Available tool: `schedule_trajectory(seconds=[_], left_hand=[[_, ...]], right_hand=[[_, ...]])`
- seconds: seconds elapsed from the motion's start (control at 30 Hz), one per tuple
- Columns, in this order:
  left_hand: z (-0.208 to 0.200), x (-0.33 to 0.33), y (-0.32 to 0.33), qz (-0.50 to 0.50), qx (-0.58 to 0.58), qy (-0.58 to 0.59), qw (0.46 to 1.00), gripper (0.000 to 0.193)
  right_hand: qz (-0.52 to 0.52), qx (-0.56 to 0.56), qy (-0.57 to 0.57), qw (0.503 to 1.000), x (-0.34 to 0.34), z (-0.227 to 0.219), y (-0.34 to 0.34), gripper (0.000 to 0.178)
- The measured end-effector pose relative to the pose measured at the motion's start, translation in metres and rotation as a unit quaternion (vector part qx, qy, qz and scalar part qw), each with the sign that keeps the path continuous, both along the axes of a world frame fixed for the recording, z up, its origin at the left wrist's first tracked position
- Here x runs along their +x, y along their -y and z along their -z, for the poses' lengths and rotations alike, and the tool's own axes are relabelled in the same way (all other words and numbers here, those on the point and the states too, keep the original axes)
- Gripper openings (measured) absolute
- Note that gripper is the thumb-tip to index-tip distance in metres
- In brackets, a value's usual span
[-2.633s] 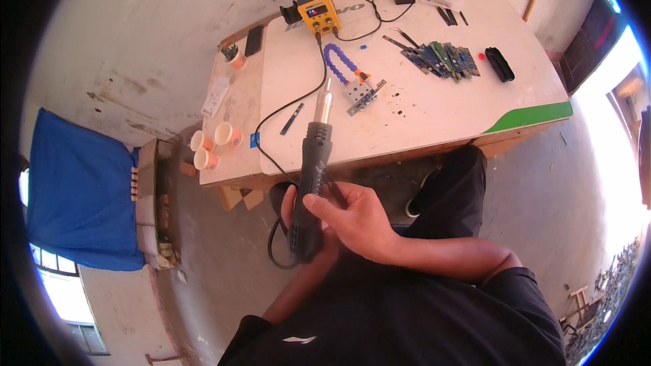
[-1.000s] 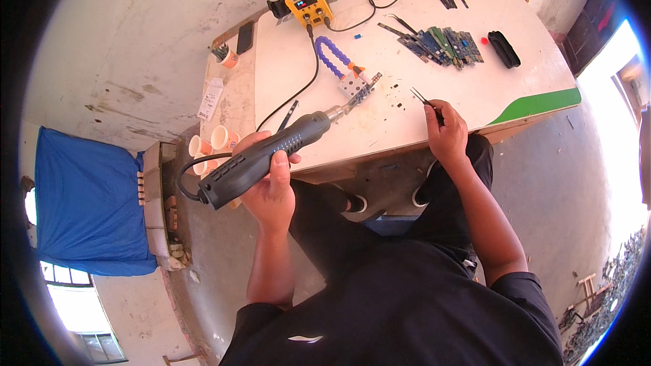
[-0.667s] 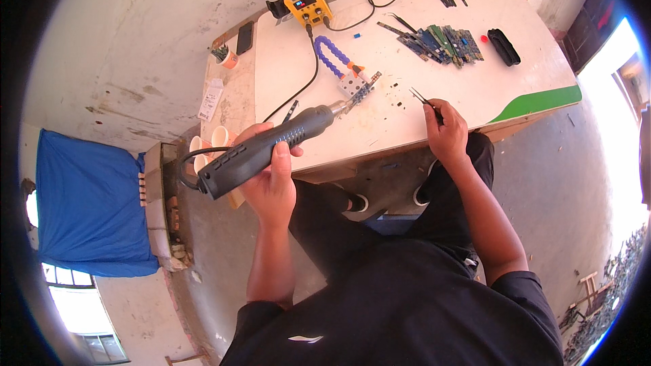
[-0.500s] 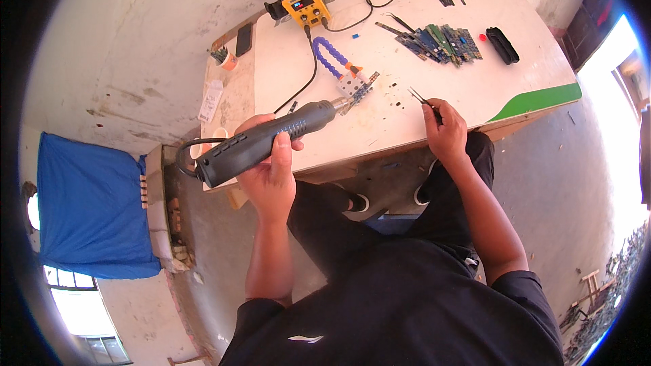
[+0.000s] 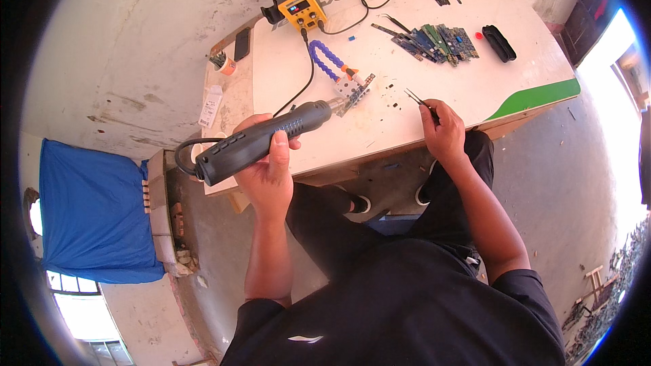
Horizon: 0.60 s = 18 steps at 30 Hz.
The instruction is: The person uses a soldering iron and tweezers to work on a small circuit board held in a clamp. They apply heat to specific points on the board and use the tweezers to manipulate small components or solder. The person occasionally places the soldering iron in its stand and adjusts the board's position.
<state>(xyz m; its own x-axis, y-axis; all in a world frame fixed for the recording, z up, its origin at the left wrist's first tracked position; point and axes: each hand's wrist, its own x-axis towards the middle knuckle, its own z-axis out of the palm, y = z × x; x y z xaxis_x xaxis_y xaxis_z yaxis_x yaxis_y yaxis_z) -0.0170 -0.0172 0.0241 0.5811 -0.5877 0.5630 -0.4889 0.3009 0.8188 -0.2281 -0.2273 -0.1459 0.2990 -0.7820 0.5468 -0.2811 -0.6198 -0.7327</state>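
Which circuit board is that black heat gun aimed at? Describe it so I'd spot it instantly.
Find the white table, then the black heat gun in the person's left hand. Follow its metal nozzle to a circuit board by the purple bendy hose. It sits apart from the overlapping pile of boards farther back, to the right.

Left fingers point(image 5: 254, 120) curl in a grip; right fingers point(image 5: 438, 108) pinch together; both bare forearms point(image 5: 270, 257) reach forward.
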Motion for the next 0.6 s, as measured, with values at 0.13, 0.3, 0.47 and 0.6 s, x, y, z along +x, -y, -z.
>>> schedule_trajectory(seconds=[0.13, 0.3, 0.47, 0.6], left_hand=[[-0.0011, -0.0025, -0.0009, 0.004, 0.003, 0.0, 1.0, 0.031], [0.0001, -0.0008, -0.0016, 0.006, 0.001, 0.003, 1.0, 0.032], [-0.0009, -0.0011, -0.001, 0.008, 0.005, 0.004, 1.0, 0.031], [-0.0025, -0.003, 0.0002, 0.012, 0.006, 0.001, 1.0, 0.031]], right_hand=[[-0.004, -0.001, 0.004, 1.0, 0.0, -0.0011, 0.0, 0.012], [-0.007, -0.003, 0.009, 1.0, 0.0003, -0.0008, 0.0002, 0.012], [-0.008, -0.007, 0.011, 1.0, 0.0002, -0.0004, 0.0003, 0.011], [-0.009, -0.005, 0.016, 1.0, 0.0005, 0.0005, 0.0005, 0.012]])
